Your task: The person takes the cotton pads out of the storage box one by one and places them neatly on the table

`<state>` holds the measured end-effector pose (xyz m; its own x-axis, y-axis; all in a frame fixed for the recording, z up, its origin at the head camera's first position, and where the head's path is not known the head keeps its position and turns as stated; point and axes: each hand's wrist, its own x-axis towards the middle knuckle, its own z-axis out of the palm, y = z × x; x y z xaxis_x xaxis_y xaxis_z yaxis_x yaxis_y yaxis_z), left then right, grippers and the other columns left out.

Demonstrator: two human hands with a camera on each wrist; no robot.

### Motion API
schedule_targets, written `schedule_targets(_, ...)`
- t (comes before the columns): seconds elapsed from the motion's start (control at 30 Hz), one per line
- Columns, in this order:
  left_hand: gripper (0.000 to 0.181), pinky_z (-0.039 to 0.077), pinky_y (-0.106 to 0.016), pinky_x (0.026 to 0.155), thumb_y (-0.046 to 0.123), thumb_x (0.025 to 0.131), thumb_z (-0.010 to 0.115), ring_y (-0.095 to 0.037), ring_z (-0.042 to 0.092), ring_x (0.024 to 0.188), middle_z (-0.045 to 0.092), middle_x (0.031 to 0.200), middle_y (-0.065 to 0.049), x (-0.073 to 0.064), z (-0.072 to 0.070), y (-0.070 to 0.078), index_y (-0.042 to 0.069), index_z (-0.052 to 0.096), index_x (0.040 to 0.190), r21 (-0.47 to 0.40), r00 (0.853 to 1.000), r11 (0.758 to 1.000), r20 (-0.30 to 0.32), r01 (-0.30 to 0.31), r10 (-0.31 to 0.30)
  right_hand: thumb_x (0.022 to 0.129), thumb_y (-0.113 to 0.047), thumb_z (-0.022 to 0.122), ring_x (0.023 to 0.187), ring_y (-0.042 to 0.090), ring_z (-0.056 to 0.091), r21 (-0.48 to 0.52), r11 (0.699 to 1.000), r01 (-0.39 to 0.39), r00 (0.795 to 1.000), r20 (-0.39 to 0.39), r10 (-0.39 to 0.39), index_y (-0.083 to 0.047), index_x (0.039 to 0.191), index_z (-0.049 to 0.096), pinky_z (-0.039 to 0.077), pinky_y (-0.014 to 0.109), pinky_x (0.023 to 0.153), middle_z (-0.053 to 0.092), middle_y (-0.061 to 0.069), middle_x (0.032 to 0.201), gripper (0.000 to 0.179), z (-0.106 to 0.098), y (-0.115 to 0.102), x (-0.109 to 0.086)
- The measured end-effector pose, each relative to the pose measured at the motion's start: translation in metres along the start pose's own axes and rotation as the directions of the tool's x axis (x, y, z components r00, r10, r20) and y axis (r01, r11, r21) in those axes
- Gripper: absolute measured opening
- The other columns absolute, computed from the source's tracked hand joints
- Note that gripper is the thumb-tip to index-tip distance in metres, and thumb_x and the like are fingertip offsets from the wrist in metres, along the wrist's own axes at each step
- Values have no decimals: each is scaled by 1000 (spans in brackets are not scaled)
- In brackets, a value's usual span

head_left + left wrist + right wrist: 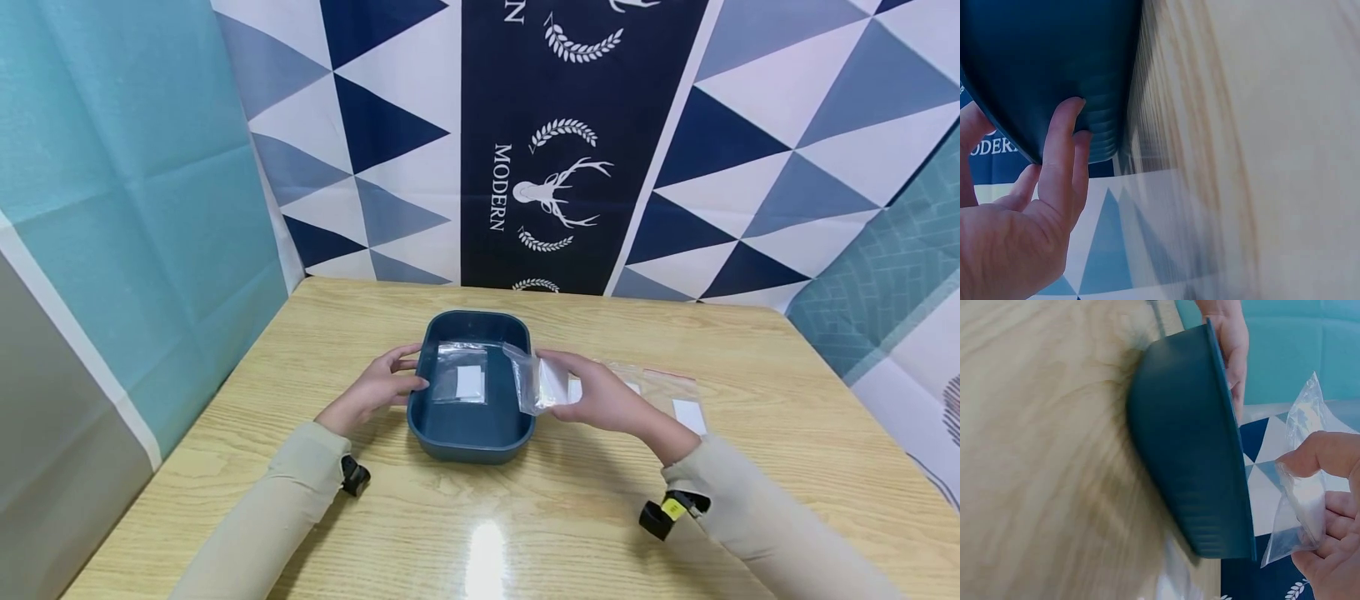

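A dark blue plastic bin [467, 450] stands on the wooden table. My left hand [378, 385] grips its left side, fingers on the outer wall [1100, 75] and thumb at the rim. Inside the bin lies a clear zip bag [459, 372] with a white card in it. Over the right rim my right hand [596, 396] pinches another clear plastic bag [542, 382] holding something white. The right wrist view shows this bag [1304, 512] between thumb and fingers, apart from the bin.
More clear bags with white cards [686, 408] lie on the table [420, 542] to the right, partly behind my right hand. A patterned cloth [405, 167] hangs along the table's far edge. A teal cloth [150, 167] hangs at the left.
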<state>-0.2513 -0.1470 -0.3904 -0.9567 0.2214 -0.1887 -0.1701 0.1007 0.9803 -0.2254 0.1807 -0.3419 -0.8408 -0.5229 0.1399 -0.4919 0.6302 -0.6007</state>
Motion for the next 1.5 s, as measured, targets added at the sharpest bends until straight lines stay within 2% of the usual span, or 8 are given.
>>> schedule_targets(0.23, 66, 53, -41, 80, -2, 86, 62, -33, 56, 107, 39, 136, -20, 1, 0, 0, 13, 34, 144, 6, 1000, 1000, -2, 5, -5, 74, -6, 76, 120, 35, 44, -19, 1000, -12, 999, -34, 11, -5, 138, 44, 43, 51, 92, 44, 16, 138, 72, 7, 15, -27)
schedule_targets(0.53, 67, 53, -41, 79, -1, 86, 63, -35, 57, 106, 38, 137, -20, 2, 1, -1, 12, 33, 144, 2, 1000, 1000, 10, -9, 9, 71, -6, 79, 117, 36, 48, -76, 997, 9, 998, -63, -14, -2, 133, 48, 44, 50, 90, 51, 17, 131, 70, 11, 25, -60)
schedule_targets(0.67, 67, 53, -41, 79, -1, 86, 62, -35, 57, 105, 38, 136, -21, 2, 0, -2, 12, 33, 144, 4, 1000, 1000, 6, -9, 9, 70, -7, 80, 118, 36, 47, -65, 998, 13, 999, -31, -15, -2, 133, 49, 42, 51, 92, 51, 18, 131, 70, 15, 28, -70)
schedule_targets(0.83, 67, 53, -41, 80, -1, 86, 62, -34, 57, 106, 38, 137, -20, 2, -1, -1, 13, 33, 144, 4, 1000, 1000, -4, 7, -7, 71, -16, 81, 119, 35, 46, -70, 997, 18, 999, 34, -15, -2, 134, 47, 42, 50, 93, 50, 18, 132, 72, 23, 30, -75)
schedule_targets(1.0, 68, 52, -42, 81, -1, 86, 62, -33, 57, 106, 37, 137, -20, 2, -3, -1, 12, 32, 145, 4, 1000, 1000, -1, 4, -4, 71, -20, 81, 115, 34, 49, -68, 997, 47, 997, 57, -43, 0, 133, 48, 43, 50, 92, 52, 19, 128, 73, 29, 32, -76)
schedule_targets(1.1, 68, 52, -42, 81, -1, 85, 63, -33, 57, 106, 37, 137, -19, 2, -4, -1, 13, 33, 145, 1, 1000, 1000, -4, 8, -8, 72, -22, 80, 113, 32, 50, -62, 997, 38, 996, 81, -33, 1, 133, 47, 44, 48, 91, 53, 18, 127, 73, 32, 34, -76)
schedule_targets(1.3, 68, 52, -42, 80, -2, 85, 63, -33, 56, 106, 37, 137, -20, 3, -3, -1, 13, 32, 145, -1, 1000, 1000, -2, 6, -6, 73, -23, 80, 116, 31, 46, -39, 999, 3, 988, 154, 3, -1, 135, 46, 44, 39, 91, 47, 20, 134, 74, 37, 38, -78)
schedule_targets(1.5, 67, 53, -41, 79, -1, 86, 63, -33, 57, 106, 38, 137, -19, 4, -2, -1, 13, 33, 144, 9, 1000, 1000, 3, 2, -2, 73, -24, 79, 123, 34, 41, -31, 999, 23, 982, 190, -17, -2, 135, 45, 39, 43, 98, 43, 19, 138, 74, 37, 40, -80)
